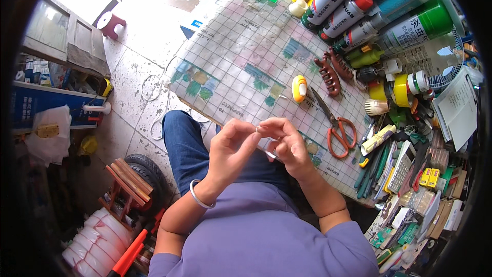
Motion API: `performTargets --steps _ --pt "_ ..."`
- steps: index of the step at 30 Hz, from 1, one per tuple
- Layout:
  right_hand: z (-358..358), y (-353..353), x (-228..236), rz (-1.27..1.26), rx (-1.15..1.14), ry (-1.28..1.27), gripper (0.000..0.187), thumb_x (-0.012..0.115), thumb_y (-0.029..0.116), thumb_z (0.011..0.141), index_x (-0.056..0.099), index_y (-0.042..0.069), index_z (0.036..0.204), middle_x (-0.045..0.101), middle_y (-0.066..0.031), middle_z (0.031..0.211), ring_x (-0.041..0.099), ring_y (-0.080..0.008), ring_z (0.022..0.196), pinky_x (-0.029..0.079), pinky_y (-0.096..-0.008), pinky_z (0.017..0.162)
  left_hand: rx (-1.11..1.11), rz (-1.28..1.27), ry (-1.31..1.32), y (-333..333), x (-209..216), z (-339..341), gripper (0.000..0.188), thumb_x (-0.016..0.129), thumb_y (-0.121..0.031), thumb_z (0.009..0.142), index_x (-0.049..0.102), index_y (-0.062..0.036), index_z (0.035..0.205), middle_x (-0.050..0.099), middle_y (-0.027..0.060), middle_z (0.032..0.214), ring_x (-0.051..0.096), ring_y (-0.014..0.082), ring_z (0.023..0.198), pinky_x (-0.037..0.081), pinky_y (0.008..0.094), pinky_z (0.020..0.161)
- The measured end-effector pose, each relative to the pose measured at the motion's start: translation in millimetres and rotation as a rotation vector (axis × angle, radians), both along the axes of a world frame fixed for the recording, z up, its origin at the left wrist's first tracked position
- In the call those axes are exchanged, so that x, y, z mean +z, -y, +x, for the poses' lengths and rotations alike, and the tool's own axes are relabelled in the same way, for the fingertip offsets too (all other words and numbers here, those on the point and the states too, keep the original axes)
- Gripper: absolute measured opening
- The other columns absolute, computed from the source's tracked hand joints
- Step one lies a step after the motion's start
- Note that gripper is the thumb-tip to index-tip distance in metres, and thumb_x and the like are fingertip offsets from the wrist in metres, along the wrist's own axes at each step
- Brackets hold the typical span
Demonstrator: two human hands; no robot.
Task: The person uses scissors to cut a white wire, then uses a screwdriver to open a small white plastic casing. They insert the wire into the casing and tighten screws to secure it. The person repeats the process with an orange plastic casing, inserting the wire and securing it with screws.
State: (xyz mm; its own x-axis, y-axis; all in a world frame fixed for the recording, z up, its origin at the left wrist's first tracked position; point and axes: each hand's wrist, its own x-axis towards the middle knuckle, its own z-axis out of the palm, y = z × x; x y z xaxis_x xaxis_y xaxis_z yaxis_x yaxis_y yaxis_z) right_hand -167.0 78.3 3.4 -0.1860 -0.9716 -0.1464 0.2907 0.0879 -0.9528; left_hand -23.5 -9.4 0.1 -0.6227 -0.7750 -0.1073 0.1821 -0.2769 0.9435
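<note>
My left hand point(231, 146) and my right hand point(288, 146) meet at the table's near edge, in front of my lap. Their fingertips pinch a tiny pale piece point(257, 129), too small to name. A short white strip point(270, 155) shows below the right fingers; whether that hand grips it I cannot tell. On the checked tablecloth point(225, 79), beyond the right hand, lie scissors point(342, 136) with orange-red handles and parted blades. Near their tips sits a yellow oval object point(299, 88) with a white top. Two brown claw clips point(328, 76) lie farther back.
Spray cans point(328, 2) crowd the back right of the table. Tape rolls point(402, 91), a calculator point(400, 166), pens and small boxes fill the right side. A red stool point(110, 24) stands on the floor at left. White rolls point(97, 241) and a black tyre point(148, 174) are at lower left.
</note>
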Motion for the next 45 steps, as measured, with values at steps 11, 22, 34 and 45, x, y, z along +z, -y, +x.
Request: performTargets --steps 11,22,34,45 --pt "-2 10 23 -0.310 -0.264 -0.969 0.022 0.077 0.005 0.074 0.063 0.004 0.091 0.060 -0.0082 0.083 0.058 -0.0185 0.073 0.047 -0.0268 0.064 -0.116 -0.167 0.097 6 9 5 0.010 0.065 0.000 0.083 0.058 0.0000 0.089 0.059 0.0026 0.083 0.058 0.0071 0.064 0.043 0.0190 0.058" --pt "3 5 15 -0.322 -0.270 -0.790 0.013 0.070 -0.001 0.078 0.061 0.002 0.087 0.058 -0.0077 0.082 0.057 -0.0163 0.073 0.046 -0.0267 0.064 -0.117 -0.577 0.167 7 24 6 0.018 0.072 0.004 0.074 0.063 -0.0022 0.088 0.062 0.0079 0.083 0.063 0.0169 0.070 0.051 0.0267 0.063" --pt "1 -4 13 -0.231 -0.177 -0.585 0.015 0.065 0.011 0.088 0.063 -0.003 0.093 0.061 -0.0101 0.090 0.058 -0.0145 0.080 0.047 -0.0255 0.072 -0.004 -0.766 0.250 3 22 3 0.017 0.073 0.000 0.075 0.061 -0.0029 0.086 0.064 0.0073 0.081 0.063 0.0185 0.063 0.050 0.0261 0.057" --pt "14 1 12 0.031 -0.013 -0.150 0.039 0.072 0.006 0.081 0.056 0.002 0.117 0.065 -0.0063 0.104 0.061 -0.0112 0.095 0.049 -0.0257 0.083 -0.073 -0.236 -0.011 9 23 8 0.017 0.062 0.005 0.086 0.064 0.0050 0.103 0.060 0.0076 0.090 0.060 0.0113 0.079 0.047 0.0208 0.070"
